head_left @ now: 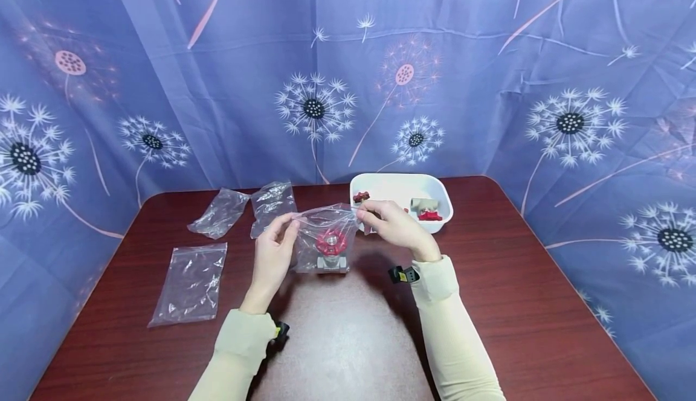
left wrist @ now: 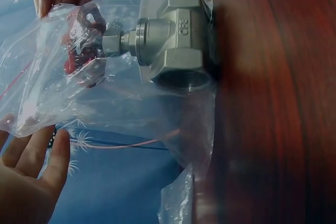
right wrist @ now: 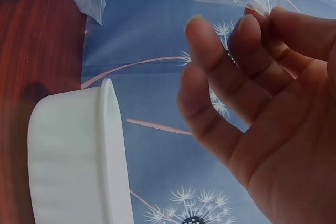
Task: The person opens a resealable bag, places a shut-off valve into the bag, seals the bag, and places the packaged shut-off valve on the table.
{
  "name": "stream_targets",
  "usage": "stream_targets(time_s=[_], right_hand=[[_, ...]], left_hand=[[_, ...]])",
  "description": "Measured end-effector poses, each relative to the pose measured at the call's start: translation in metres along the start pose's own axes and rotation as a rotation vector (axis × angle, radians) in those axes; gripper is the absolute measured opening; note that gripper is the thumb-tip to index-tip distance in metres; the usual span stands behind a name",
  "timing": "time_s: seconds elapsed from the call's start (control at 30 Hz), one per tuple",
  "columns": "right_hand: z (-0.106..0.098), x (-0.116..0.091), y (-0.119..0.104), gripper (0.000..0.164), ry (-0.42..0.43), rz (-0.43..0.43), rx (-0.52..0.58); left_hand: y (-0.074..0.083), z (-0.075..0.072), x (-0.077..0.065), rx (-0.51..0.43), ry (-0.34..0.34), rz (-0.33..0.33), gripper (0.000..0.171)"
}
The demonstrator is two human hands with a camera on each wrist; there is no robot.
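A metal gate-type valve (left wrist: 176, 43) with a red handwheel (head_left: 331, 242) stands upright inside a clear zip bag (head_left: 307, 250), its body at the bag's bottom on the table. My left hand (head_left: 274, 253) pinches the bag's top left corner between thumb and fingers. At the top right corner, my right hand (head_left: 397, 226) pinches the bag's edge between thumb and index finger. The other right fingers (right wrist: 210, 51) are loosely bent and touch nothing. The bag's mouth is stretched between both hands.
Behind my right hand sits a white plastic tub (head_left: 399, 182) holding valves with red handwheels (head_left: 429, 215). On the left lie a flat clear bag (head_left: 190, 286) and two crumpled clear bags (head_left: 220, 212), (head_left: 273, 202). A patterned blue curtain (head_left: 348, 87) surrounds the table (head_left: 533, 304).
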State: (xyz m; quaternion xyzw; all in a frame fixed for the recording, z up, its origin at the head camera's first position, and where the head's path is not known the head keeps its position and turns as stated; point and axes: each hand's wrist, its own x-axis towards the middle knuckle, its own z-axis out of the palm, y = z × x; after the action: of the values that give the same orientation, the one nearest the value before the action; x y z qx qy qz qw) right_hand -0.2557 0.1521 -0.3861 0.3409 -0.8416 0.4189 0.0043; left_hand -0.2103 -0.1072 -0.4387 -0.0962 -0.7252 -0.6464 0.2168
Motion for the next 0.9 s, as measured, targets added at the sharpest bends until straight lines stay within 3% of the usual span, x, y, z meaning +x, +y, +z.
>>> stream_targets(time_s=[0.13, 0.27, 0.5, 0.8, 0.9], right_hand=[[0.0, 0.0, -0.001, 0.026, -0.031, 0.014, 0.039], [-0.002, -0.002, -0.005, 0.024, -0.039, 0.017, 0.037], [-0.009, -0.005, -0.017, 0.023, -0.037, 0.016, -0.023], [-0.01, -0.005, 0.002, 0.021, -0.053, 0.038, 0.0], [-0.01, -0.005, 0.001, 0.013, -0.04, 0.04, 0.007]], left_hand=[[0.003, -0.001, 0.0, 0.083, 0.034, 0.101, 0.017], [0.007, -0.004, 0.001, 0.075, 0.042, 0.155, 0.016], [0.013, -0.01, 0.003, -0.075, -0.037, 0.054, 0.019], [0.013, -0.011, 0.005, -0.114, -0.057, 0.011, 0.016], [0.014, -0.012, 0.004, -0.135, -0.066, 0.006, 0.016]])
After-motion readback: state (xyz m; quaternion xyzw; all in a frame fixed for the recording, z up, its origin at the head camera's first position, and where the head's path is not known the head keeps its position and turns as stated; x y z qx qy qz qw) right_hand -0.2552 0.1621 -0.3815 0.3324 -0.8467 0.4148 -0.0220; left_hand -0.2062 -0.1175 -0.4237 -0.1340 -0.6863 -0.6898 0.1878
